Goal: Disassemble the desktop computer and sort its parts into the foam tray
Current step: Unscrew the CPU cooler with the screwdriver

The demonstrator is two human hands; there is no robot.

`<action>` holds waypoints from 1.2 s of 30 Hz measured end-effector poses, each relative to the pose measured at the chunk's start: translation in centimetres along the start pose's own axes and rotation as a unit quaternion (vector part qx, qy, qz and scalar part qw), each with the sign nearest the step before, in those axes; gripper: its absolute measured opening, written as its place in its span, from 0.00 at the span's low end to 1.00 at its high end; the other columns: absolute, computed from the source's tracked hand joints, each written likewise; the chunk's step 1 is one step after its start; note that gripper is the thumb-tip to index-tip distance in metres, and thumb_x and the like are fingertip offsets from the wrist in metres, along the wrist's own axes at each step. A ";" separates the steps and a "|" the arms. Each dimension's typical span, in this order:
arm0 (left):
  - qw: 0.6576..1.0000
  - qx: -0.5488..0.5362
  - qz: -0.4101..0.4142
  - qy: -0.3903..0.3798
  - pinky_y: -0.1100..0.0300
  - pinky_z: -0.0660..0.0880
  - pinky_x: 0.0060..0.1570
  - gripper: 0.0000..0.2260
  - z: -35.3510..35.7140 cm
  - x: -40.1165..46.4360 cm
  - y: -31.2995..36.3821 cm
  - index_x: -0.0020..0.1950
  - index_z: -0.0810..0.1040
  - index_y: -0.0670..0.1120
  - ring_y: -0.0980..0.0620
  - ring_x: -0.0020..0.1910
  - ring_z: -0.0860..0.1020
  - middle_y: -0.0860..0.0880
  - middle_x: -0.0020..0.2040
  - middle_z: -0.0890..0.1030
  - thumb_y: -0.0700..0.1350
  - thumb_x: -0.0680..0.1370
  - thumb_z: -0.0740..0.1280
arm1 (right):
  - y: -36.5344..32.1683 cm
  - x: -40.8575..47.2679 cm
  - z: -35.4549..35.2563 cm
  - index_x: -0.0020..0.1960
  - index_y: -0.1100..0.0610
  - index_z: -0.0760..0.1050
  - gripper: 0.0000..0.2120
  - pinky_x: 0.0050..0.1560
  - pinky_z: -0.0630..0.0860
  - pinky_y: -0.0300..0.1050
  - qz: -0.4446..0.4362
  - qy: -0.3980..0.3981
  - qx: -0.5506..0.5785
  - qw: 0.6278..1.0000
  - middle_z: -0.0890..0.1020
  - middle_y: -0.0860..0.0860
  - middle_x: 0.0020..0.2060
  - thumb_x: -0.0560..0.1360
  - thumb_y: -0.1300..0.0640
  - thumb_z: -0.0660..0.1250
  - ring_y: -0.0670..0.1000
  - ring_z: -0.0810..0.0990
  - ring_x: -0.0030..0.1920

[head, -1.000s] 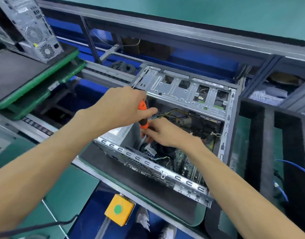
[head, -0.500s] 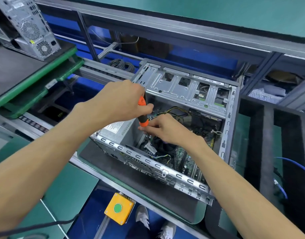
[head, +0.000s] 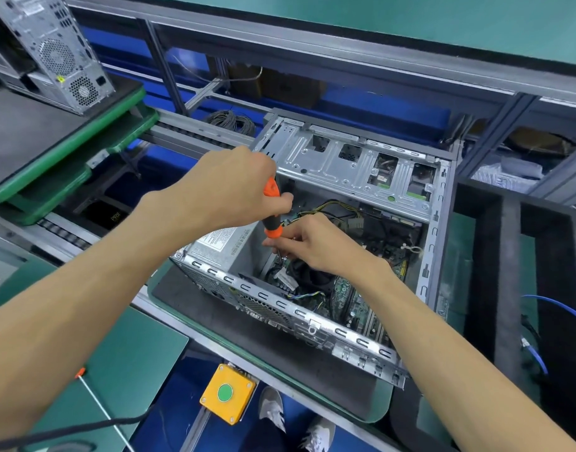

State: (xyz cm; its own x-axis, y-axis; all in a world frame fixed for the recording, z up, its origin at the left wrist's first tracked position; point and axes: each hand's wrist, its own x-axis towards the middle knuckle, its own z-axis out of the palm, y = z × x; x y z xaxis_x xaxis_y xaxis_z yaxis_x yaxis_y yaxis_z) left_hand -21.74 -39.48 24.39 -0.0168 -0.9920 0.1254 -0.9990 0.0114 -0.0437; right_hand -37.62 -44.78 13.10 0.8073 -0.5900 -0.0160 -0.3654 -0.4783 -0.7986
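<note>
Left hand [head: 227,187] grips screwdriver [head: 273,213], right hand [head: 316,246] pinches its shaft inside the computer case [head: 345,164]; circuit boards there look fragile, so handle by edges.

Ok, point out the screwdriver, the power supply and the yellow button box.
screwdriver [head: 273,230]: head view, lower orange handle.
power supply [head: 226,246]: head view, labelled top face.
yellow button box [head: 227,393]: head view, top face beside the green button.

Screwdriver tip [head: 279,256] behind fingers [head: 276,244]
</note>
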 end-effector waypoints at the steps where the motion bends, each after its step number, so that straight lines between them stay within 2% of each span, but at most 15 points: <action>1: 1.000 0.001 0.002 -0.004 0.59 0.59 0.27 0.20 0.0 0.0 0.1 0.38 0.73 0.48 0.51 0.30 0.71 0.50 0.30 0.73 0.64 0.75 0.62 | -0.1 0.0 0.0 0.35 0.44 0.81 0.15 0.30 0.68 0.48 0.004 -0.004 -0.004 1.000 0.77 0.47 0.24 0.79 0.44 0.69 0.54 0.67 0.26; 3: 1.000 0.004 0.009 -0.016 0.58 0.59 0.28 0.19 0.3 -0.1 0.3 0.39 0.73 0.48 0.50 0.32 0.72 0.50 0.32 0.73 0.64 0.75 0.62 | 0.0 0.1 0.1 0.38 0.51 0.84 0.15 0.32 0.71 0.51 0.011 -0.015 -0.022 1.000 0.82 0.52 0.28 0.79 0.45 0.69 0.60 0.73 0.30; 5: 1.000 0.003 0.014 -0.013 0.58 0.60 0.29 0.19 0.4 -0.3 0.2 0.40 0.73 0.48 0.51 0.32 0.72 0.51 0.31 0.73 0.64 0.75 0.61 | 0.2 0.0 0.1 0.40 0.53 0.85 0.16 0.31 0.70 0.50 0.005 -0.013 -0.030 0.999 0.81 0.51 0.27 0.79 0.44 0.70 0.56 0.70 0.27; 7: 1.000 0.002 0.008 0.008 0.60 0.59 0.27 0.20 0.2 -0.4 0.0 0.39 0.72 0.49 0.53 0.30 0.71 0.51 0.30 0.73 0.65 0.74 0.61 | 0.3 -0.1 0.0 0.40 0.53 0.85 0.16 0.27 0.64 0.43 -0.009 0.003 -0.022 1.000 0.76 0.46 0.23 0.79 0.44 0.70 0.49 0.64 0.23; 9: 1.000 0.002 0.004 0.013 0.60 0.58 0.27 0.20 -0.1 -0.4 -0.2 0.38 0.72 0.49 0.52 0.29 0.71 0.51 0.30 0.73 0.66 0.74 0.60 | 0.4 -0.1 0.0 0.41 0.52 0.86 0.15 0.25 0.62 0.39 -0.009 0.007 -0.015 1.000 0.76 0.43 0.22 0.79 0.44 0.69 0.48 0.64 0.23; 13: 1.000 -0.005 0.001 -0.004 0.60 0.58 0.27 0.19 0.0 -0.3 -0.1 0.38 0.71 0.49 0.52 0.30 0.71 0.50 0.31 0.72 0.65 0.74 0.62 | 0.0 -0.1 -0.1 0.46 0.53 0.87 0.15 0.30 0.70 0.48 0.007 -0.007 -0.026 1.000 0.82 0.48 0.29 0.79 0.44 0.69 0.54 0.73 0.27; 16: 1.000 0.001 0.000 -0.015 0.59 0.59 0.28 0.19 -0.2 -0.4 0.0 0.38 0.70 0.50 0.52 0.30 0.71 0.50 0.31 0.73 0.65 0.75 0.62 | -0.2 -0.1 -0.2 0.45 0.54 0.86 0.15 0.32 0.74 0.49 0.018 -0.014 -0.028 0.999 0.84 0.48 0.31 0.79 0.44 0.69 0.55 0.77 0.30; 19: 0.996 -0.012 0.058 -0.067 0.59 0.61 0.29 0.16 -1.1 -0.6 -0.2 0.43 0.70 0.53 0.58 0.31 0.70 0.55 0.32 0.72 0.65 0.76 0.63 | -0.3 -0.1 -0.3 0.44 0.53 0.86 0.12 0.27 0.64 0.36 0.015 -0.026 -0.041 0.999 0.74 0.40 0.20 0.79 0.47 0.70 0.46 0.68 0.23; 22: 0.979 -0.041 0.139 -0.144 0.65 0.60 0.32 0.11 -1.8 -0.8 0.1 0.50 0.68 0.57 0.63 0.35 0.68 0.58 0.37 0.70 0.58 0.77 0.68 | -0.1 -0.4 -0.7 0.39 0.52 0.83 0.12 0.27 0.62 0.36 0.005 -0.043 -0.031 0.999 0.69 0.42 0.19 0.79 0.49 0.71 0.46 0.63 0.23; 24: 0.976 -0.023 0.155 -0.151 0.67 0.59 0.33 0.10 -2.1 -0.8 0.3 0.53 0.69 0.57 0.62 0.36 0.67 0.59 0.38 0.68 0.54 0.77 0.68 | 0.0 -0.6 -0.7 0.40 0.51 0.83 0.11 0.26 0.60 0.37 0.002 -0.039 -0.019 0.999 0.68 0.43 0.19 0.79 0.49 0.71 0.47 0.61 0.24; 26: 0.979 -0.007 0.147 -0.141 0.65 0.60 0.30 0.09 -2.2 -0.8 0.5 0.52 0.71 0.54 0.59 0.34 0.68 0.58 0.35 0.69 0.55 0.78 0.68 | 0.2 -0.6 -0.5 0.46 0.52 0.86 0.09 0.27 0.60 0.38 -0.007 -0.027 -0.023 0.999 0.69 0.43 0.20 0.79 0.48 0.71 0.48 0.62 0.25; 28: 0.985 0.006 0.122 -0.121 0.62 0.59 0.27 0.15 -2.2 -0.9 1.0 0.44 0.72 0.49 0.57 0.30 0.68 0.55 0.32 0.69 0.60 0.78 0.64 | 0.1 -0.7 -0.1 0.47 0.51 0.86 0.09 0.29 0.64 0.39 -0.020 -0.011 -0.042 0.999 0.74 0.44 0.23 0.79 0.47 0.71 0.49 0.66 0.26; 31: 0.992 0.076 0.031 -0.094 0.58 0.59 0.28 0.23 -2.0 -1.2 1.9 0.34 0.62 0.49 0.54 0.27 0.63 0.50 0.31 0.65 0.64 0.80 0.57 | -0.4 -1.0 0.4 0.43 0.49 0.79 0.08 0.34 0.70 0.37 -0.046 0.032 -0.051 0.997 0.78 0.41 0.28 0.76 0.46 0.74 0.44 0.76 0.30; 33: 0.984 0.148 -0.030 -0.099 0.57 0.58 0.28 0.25 -2.3 -1.3 2.0 0.33 0.60 0.47 0.52 0.27 0.62 0.48 0.31 0.64 0.66 0.80 0.53 | -1.0 -1.2 0.5 0.52 0.48 0.77 0.10 0.41 0.78 0.42 -0.055 0.057 -0.006 0.997 0.83 0.41 0.36 0.75 0.47 0.75 0.41 0.81 0.36; 36: 0.973 0.204 -0.017 -0.105 0.57 0.59 0.27 0.28 -2.5 -1.8 1.1 0.41 0.67 0.44 0.51 0.27 0.64 0.49 0.34 0.69 0.69 0.78 0.50 | -1.4 -1.6 0.1 0.58 0.49 0.75 0.15 0.47 0.80 0.52 -0.081 0.070 -0.013 0.994 0.86 0.45 0.42 0.76 0.48 0.75 0.48 0.84 0.40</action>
State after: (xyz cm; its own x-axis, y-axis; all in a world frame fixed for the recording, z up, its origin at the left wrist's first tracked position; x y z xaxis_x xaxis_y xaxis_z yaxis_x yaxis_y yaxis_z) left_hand -22.95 -37.35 26.57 0.0685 -0.9953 -0.0691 -0.8978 -0.0313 -0.4392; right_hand -38.31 -43.10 14.19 0.7845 -0.5881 0.1969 -0.2491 -0.5895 -0.7684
